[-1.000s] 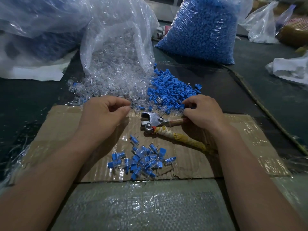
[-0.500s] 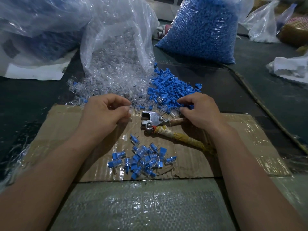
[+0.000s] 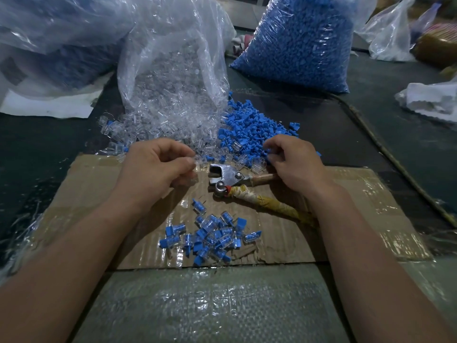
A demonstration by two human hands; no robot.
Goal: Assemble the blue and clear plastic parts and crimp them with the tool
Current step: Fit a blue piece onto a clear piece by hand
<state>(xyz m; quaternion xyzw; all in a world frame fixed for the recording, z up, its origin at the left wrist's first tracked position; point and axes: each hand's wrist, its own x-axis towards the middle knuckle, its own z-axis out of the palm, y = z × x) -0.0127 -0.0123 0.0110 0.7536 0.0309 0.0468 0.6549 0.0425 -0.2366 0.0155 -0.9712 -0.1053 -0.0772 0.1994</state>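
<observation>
Now the right hand [image 3: 294,164] has been shifted beyond the crimping tool [image 3: 227,175], a blue part [image 3: 269,158] apparently pinched; what the left hand [image 3: 153,169] holds cannot be told; joining seems next.

left hand [image 3: 158,167], right hand [image 3: 296,162], crimping tool [image 3: 227,175] between

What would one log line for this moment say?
left hand at clear parts | right hand at blue parts | crimping tool lying on cardboard
</observation>
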